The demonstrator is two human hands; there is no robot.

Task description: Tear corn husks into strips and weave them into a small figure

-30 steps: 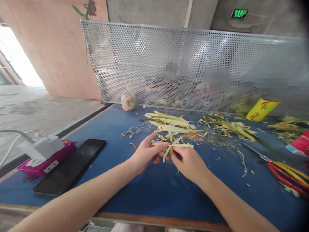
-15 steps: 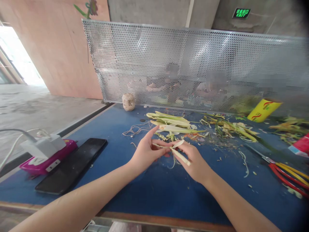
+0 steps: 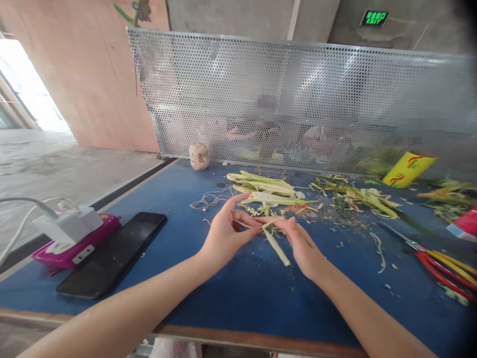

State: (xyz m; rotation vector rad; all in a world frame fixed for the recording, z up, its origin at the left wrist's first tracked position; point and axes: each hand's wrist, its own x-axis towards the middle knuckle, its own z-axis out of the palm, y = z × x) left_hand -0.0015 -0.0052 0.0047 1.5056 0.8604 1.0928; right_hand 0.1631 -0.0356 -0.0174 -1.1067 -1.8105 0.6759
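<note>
Near the middle of the blue table, my left hand [image 3: 228, 229] pinches pale husk strips [image 3: 276, 247] between thumb and fingers where they cross. One flat strip end slants down toward me below the pinch. My right hand [image 3: 303, 246] is closed on another strip of the same husk, its thumb raised and its fingertips meeting those of the left hand. The exact grip under the right fingers is partly hidden. Just beyond both hands lies a pile of pale green corn husks [image 3: 268, 185]. Thin string [image 3: 210, 200] lies loosely curled to its left.
At left are a black phone [image 3: 112, 256] and a magenta power strip [image 3: 70, 253] with a white charger. Red-and-yellow-handled scissors [image 3: 436, 256], a yellow roll [image 3: 409, 170] and husk scraps [image 3: 361, 196] lie right. A twine ball [image 3: 198, 156] stands before a perforated metal screen [image 3: 231, 89].
My right hand has shifted the upper strip; it now lies across the right fingers instead of pointing upward. The lower strip end hangs free of the right palm. My left hand keeps its pinch.
</note>
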